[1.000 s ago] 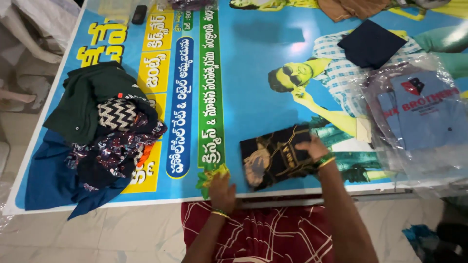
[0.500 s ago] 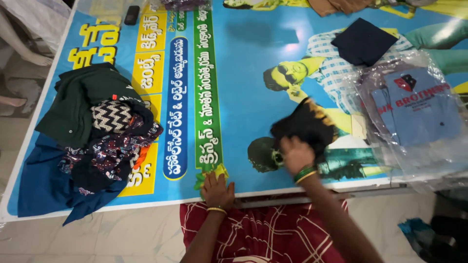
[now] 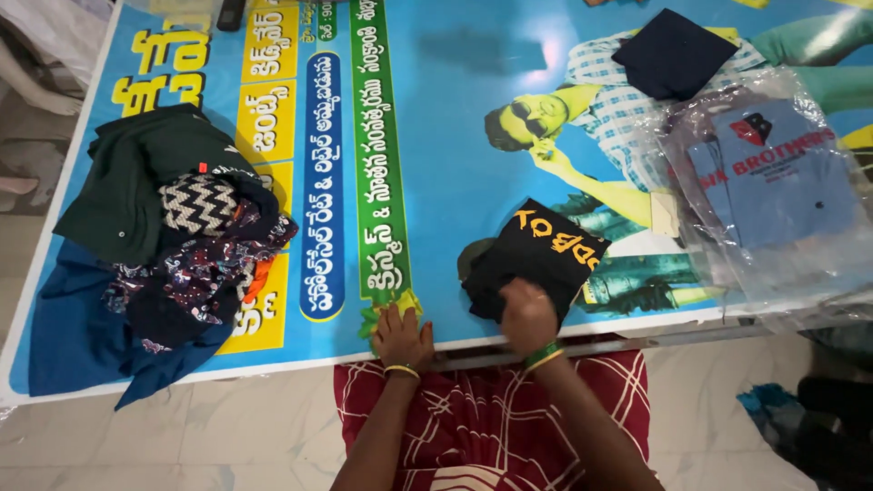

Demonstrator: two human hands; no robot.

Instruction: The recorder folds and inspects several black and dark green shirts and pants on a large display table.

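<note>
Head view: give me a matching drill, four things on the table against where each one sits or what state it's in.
Things:
1. black folded garment
2. pile of clothes
3. shirt in clear plastic bag
4. dark navy folded cloth

Places or states:
A. far right corner, lying alone on the banner
B. left end of the table, heaped and unfolded
C. near edge, under the right hand
D. right side, wrapped and flat

Pairs: 1-C, 2-B, 3-D, 4-A
</note>
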